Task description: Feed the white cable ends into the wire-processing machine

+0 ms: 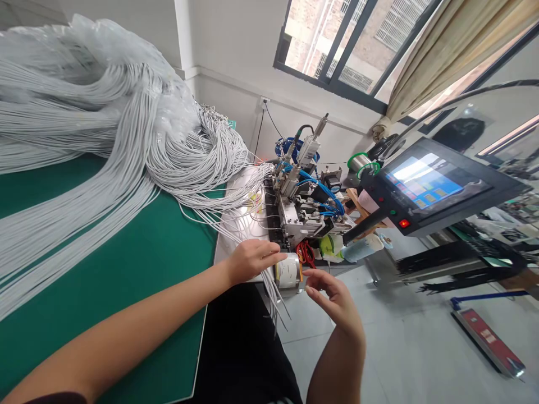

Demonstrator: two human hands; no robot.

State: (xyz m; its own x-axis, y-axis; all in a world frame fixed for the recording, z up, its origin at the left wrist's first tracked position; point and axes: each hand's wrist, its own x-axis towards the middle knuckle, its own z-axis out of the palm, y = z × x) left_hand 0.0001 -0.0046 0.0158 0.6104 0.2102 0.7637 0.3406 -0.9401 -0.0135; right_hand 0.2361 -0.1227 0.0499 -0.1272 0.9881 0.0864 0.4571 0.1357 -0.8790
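Observation:
My left hand (252, 261) reaches to the front end of a bench machine (295, 207), its fingers stretched out and nothing visibly gripped. Several grey cables (272, 289) run beneath it and hang down past the table edge. By its fingertips is a metal cylinder (288, 272) with a white label. My right hand (337, 300) is on the cylinder's other side, thumb and forefinger apart, close to an orange strip (301, 272). Whether its fingertip touches the strip, I cannot tell. More grey cables (252, 191) lie across the machine's left side.
A large heap of grey cables (135, 129), partly in clear plastic, covers the green table (181, 247). A control screen (425, 182) juts out at the right. Red-handled scissors (306, 253) and a wire spool (362, 163) are beside the machine. A red-topped device (490, 339) sits on the floor.

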